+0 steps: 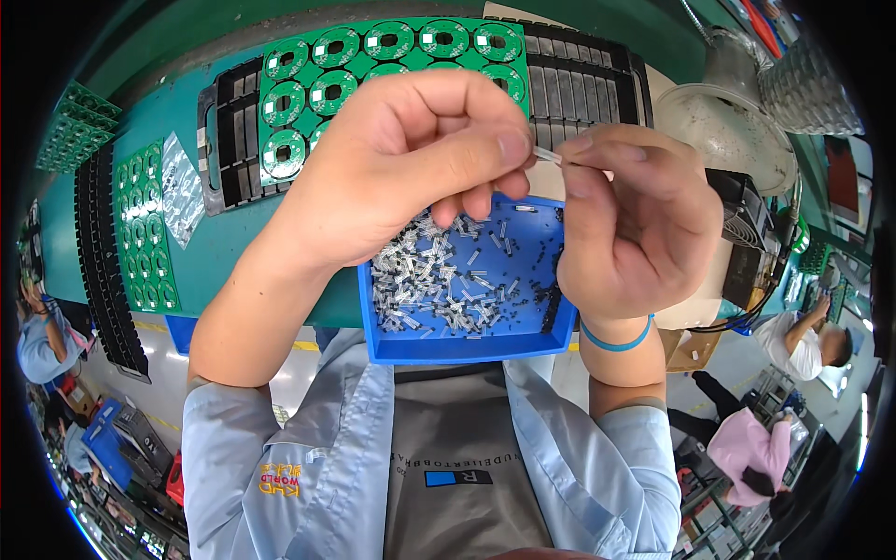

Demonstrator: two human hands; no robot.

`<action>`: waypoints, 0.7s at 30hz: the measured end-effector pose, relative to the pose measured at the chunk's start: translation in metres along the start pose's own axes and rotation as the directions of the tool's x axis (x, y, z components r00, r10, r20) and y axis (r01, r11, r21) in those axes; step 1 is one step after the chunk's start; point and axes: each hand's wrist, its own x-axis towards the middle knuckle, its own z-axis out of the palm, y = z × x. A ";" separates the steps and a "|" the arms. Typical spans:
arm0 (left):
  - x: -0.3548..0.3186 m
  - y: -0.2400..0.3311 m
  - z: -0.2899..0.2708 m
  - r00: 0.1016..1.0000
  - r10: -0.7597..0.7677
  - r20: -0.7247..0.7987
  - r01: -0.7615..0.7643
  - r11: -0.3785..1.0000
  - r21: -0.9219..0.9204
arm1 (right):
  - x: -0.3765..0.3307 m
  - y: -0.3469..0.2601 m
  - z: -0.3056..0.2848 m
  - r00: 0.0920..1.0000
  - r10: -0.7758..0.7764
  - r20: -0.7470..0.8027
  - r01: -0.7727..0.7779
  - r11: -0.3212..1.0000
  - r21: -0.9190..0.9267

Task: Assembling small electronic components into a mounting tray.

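Head view: left hand (411,163) and right hand (635,219) meet above the blue tray (467,347) of small parts, both pinching one thin clear part (548,155) between thumbs and fingertips, before a green circuit panel (392,47)

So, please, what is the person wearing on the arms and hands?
Both hands, left hand and right hand, are bare, without gloves. The forearms are bare too. Light blue sleeves are pushed up toward the elbows. A thin blue band circles the right wrist.

Green circuit panel (392,56), black racks (588,84)
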 end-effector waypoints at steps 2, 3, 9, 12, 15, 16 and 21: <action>-0.001 -0.001 0.001 0.999 0.034 -0.032 -0.034 0.999 0.013 | 0.001 -0.001 0.000 1.000 -0.004 0.030 0.004 1.000 -0.009; -0.002 -0.004 0.002 0.990 0.137 -0.046 -0.131 0.985 0.109 | 0.002 -0.004 0.002 0.994 0.111 -0.016 -0.109 0.987 0.117; -0.006 -0.013 0.001 0.876 0.482 0.012 -0.438 0.785 0.438 | 0.000 -0.009 0.004 0.865 0.501 -0.031 -0.399 0.724 0.563; -0.006 -0.014 0.000 0.849 0.526 0.055 -0.483 0.728 0.486 | -0.001 -0.007 0.003 0.846 0.534 0.003 -0.415 0.654 0.632; -0.006 -0.015 0.001 0.819 0.570 0.061 -0.523 0.699 0.488 | 0.000 -0.007 0.004 0.840 0.543 0.024 -0.420 0.621 0.661; -0.005 -0.016 0.002 0.809 0.585 0.063 -0.536 0.689 0.488 | 0.000 -0.008 0.004 0.838 0.546 0.030 -0.422 0.610 0.671; -0.004 -0.016 0.003 0.788 0.611 0.079 -0.557 0.652 0.515 | -0.002 -0.008 0.006 0.836 0.545 0.056 -0.427 0.584 0.690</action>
